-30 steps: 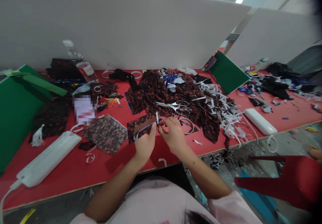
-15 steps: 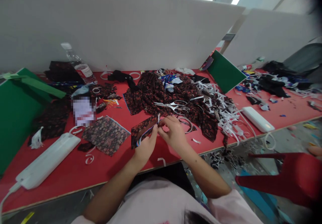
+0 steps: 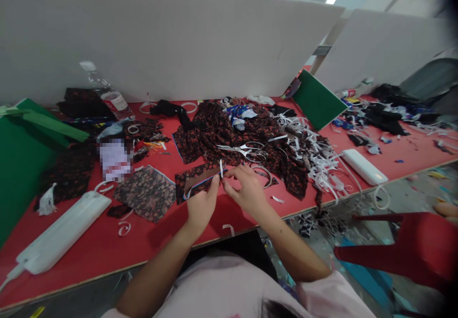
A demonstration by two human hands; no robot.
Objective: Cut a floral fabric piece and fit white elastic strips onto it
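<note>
Both hands pinch floral fabric strip point(image 3: 195, 183): left hand point(image 3: 201, 206) | right hand point(image 3: 246, 191) | near table edge point(image 3: 250, 230)

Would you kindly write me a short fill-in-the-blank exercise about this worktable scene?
1. Both hands, the left hand and the right hand, pinch a thin white ___ at the edge of a floral fabric piece.
2. The scissors lie on the dark floral ___ behind the hands.
3. The table top is coloured ___.
4. A plastic ___ with a white cap stands by the white wall at the far left.

Missing words: strip; cloth; red; bottle
</note>
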